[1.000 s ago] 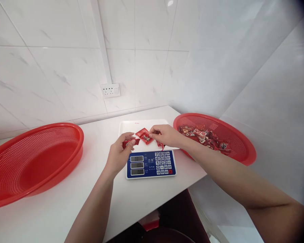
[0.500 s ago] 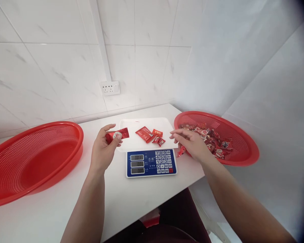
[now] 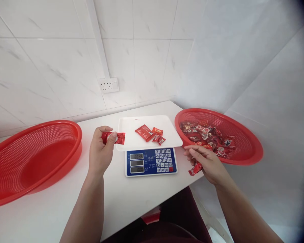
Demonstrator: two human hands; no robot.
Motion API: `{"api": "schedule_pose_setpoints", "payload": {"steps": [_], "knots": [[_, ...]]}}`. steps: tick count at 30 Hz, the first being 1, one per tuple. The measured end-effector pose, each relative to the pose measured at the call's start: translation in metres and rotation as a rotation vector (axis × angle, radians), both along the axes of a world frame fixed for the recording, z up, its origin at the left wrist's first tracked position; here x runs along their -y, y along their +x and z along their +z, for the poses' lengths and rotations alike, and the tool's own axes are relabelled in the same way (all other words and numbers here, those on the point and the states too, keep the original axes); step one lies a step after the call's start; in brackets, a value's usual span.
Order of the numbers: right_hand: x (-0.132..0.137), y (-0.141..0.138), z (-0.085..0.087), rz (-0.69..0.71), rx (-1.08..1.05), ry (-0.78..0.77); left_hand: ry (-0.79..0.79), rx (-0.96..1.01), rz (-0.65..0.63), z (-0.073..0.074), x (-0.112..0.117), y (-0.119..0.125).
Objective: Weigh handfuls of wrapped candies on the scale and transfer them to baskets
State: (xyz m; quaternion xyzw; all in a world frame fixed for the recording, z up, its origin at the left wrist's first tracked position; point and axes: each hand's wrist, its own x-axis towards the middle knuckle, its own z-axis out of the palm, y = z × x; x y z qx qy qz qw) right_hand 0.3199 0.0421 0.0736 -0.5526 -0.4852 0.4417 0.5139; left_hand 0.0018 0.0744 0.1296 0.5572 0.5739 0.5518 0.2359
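Observation:
My left hand (image 3: 100,152) pinches a red wrapped candy (image 3: 118,137) just left of the scale's white pan (image 3: 131,130). My right hand (image 3: 207,162) holds another small red candy (image 3: 195,168) under its fingers, in front of the right red basket (image 3: 250,153). Three red candies (image 3: 149,133) lie on the pan. The scale's blue keypad panel (image 3: 152,161) faces me between both hands.
A large red mesh basket (image 3: 40,135), nothing in it, sits at the left on the white table (image 3: 131,195). The right basket holds several red wrapped candies (image 3: 207,135). A wall socket (image 3: 108,85) sits on the tiled wall behind. The table's front edge is near my lap.
My left hand lifted a candy off the pan and moved left. My right hand left the pan with a candy and drew back toward the right basket's front.

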Motion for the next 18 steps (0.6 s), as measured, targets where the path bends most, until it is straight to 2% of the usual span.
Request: {"api": "schedule_pose_setpoints", "payload": {"steps": [3,6,11,14,18], "knots": [[-0.001,-0.005,-0.006,0.038,-0.019,-0.026,-0.091,-0.066,-0.035,0.0,-0.001,0.001],[-0.001,-0.012,-0.01,0.041,-0.097,-0.035,-0.117,-0.104,-0.124,-0.002,-0.003,0.003],[-0.006,-0.027,-0.014,-0.058,-0.485,-0.072,-0.073,-0.186,-0.29,-0.007,-0.004,0.006],[-0.013,-0.035,-0.011,-0.073,-0.597,-0.073,-0.032,-0.217,-0.336,-0.009,-0.003,0.007],[-0.034,-0.049,0.006,-0.027,-0.503,0.028,-0.025,-0.221,-0.318,-0.008,-0.001,0.01]]}}
